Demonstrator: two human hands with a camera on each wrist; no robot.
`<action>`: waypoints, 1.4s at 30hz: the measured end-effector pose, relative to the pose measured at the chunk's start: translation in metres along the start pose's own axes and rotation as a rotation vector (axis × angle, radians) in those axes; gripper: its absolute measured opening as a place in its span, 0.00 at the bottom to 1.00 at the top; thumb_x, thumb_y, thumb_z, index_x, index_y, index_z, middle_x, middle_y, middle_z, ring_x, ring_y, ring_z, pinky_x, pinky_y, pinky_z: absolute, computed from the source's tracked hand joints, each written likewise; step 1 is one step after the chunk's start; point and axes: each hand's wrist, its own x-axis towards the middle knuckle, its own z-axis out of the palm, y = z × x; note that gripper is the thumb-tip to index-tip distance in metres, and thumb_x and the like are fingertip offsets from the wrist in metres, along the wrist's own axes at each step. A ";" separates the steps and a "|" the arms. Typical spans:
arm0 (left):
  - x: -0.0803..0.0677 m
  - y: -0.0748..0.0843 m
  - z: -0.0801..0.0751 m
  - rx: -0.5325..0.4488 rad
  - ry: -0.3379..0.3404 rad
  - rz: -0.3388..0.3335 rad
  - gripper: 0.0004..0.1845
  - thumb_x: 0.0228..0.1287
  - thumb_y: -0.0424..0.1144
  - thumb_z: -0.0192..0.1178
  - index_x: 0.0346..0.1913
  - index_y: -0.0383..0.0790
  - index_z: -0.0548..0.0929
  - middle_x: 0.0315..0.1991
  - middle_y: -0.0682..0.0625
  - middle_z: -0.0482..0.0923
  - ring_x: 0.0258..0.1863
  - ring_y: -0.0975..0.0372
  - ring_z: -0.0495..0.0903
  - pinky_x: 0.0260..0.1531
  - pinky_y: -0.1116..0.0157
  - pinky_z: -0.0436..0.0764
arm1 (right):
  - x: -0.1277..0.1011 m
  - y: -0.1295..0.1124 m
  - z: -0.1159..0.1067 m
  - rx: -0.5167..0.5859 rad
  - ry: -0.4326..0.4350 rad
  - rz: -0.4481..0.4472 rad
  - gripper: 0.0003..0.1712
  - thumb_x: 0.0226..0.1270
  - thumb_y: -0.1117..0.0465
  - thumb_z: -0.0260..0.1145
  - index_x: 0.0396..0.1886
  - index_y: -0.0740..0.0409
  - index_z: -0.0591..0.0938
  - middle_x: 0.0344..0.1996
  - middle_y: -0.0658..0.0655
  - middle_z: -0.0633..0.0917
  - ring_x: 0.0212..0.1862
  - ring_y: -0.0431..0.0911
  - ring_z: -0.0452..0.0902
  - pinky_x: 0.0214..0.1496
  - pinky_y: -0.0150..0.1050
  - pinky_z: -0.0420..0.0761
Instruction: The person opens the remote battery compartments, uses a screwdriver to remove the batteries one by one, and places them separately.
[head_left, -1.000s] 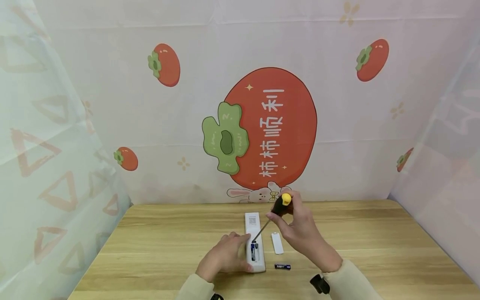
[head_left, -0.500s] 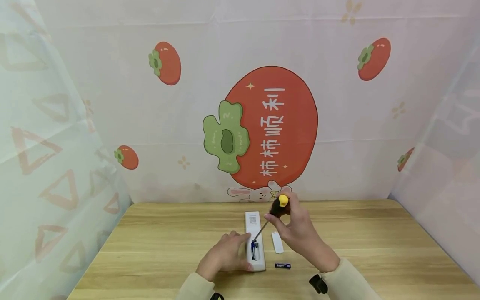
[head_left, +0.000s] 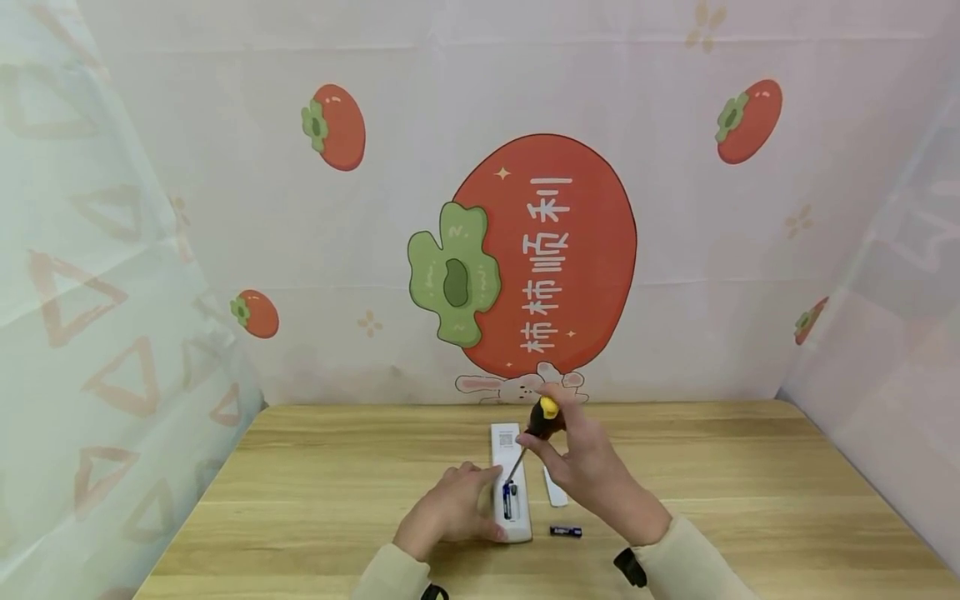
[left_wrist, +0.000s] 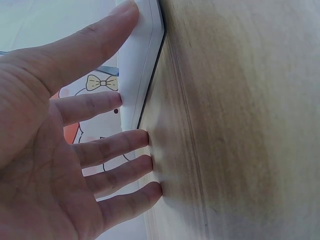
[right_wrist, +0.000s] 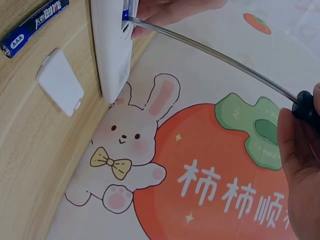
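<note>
At the lower centre of the head view, a white remote control [head_left: 506, 460] lies on a wooden table [head_left: 337, 467], its battery compartment exposed. A blue battery [head_left: 507, 505] occupies the compartment's left side. The left hand [head_left: 452, 505], at the left of the remote control, has its fingers spread, the thumb touching the near end and the index fingertip touching the left edge. The right hand [head_left: 588, 468], right of centre, pinches the black-and-yellow handle of a screwdriver [head_left: 537, 421] between thumb and fingers; the tilted shaft descends to the upper end of the battery. Partly behind the right hand lies a white cover [head_left: 556, 492], with a loose battery [head_left: 566, 531] below it. In the right wrist view, the loose battery appears at upper left, marked AAA. Behind, a backdrop [head_left: 360, 225] bears printed red fruits and a rabbit.
</note>
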 end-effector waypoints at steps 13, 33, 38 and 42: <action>-0.001 0.000 0.000 0.000 0.008 0.008 0.45 0.48 0.49 0.81 0.70 0.41 0.75 0.60 0.41 0.75 0.56 0.48 0.73 0.56 0.44 0.76 | 0.001 0.002 0.003 -0.013 -0.004 -0.024 0.46 0.54 0.73 0.77 0.71 0.61 0.64 0.34 0.52 0.79 0.34 0.41 0.80 0.41 0.31 0.83; -0.001 0.003 -0.002 0.022 0.008 0.027 0.46 0.49 0.50 0.81 0.71 0.40 0.74 0.59 0.40 0.76 0.55 0.47 0.74 0.56 0.44 0.76 | 0.003 -0.009 0.008 -0.043 -0.060 -0.131 0.30 0.68 0.62 0.69 0.64 0.64 0.67 0.34 0.53 0.79 0.35 0.42 0.82 0.43 0.30 0.83; -0.001 0.004 -0.002 0.031 0.008 0.028 0.46 0.48 0.50 0.81 0.71 0.40 0.75 0.57 0.40 0.76 0.54 0.47 0.74 0.55 0.45 0.77 | 0.004 -0.012 0.009 -0.056 -0.055 -0.152 0.28 0.69 0.62 0.67 0.63 0.63 0.67 0.34 0.52 0.78 0.35 0.42 0.81 0.42 0.29 0.83; -0.002 0.003 -0.003 0.039 0.011 0.031 0.46 0.48 0.50 0.81 0.71 0.39 0.74 0.57 0.40 0.76 0.54 0.47 0.74 0.55 0.45 0.77 | 0.006 -0.011 0.008 -0.069 -0.066 -0.135 0.32 0.65 0.65 0.72 0.64 0.63 0.66 0.33 0.52 0.78 0.35 0.42 0.81 0.41 0.29 0.83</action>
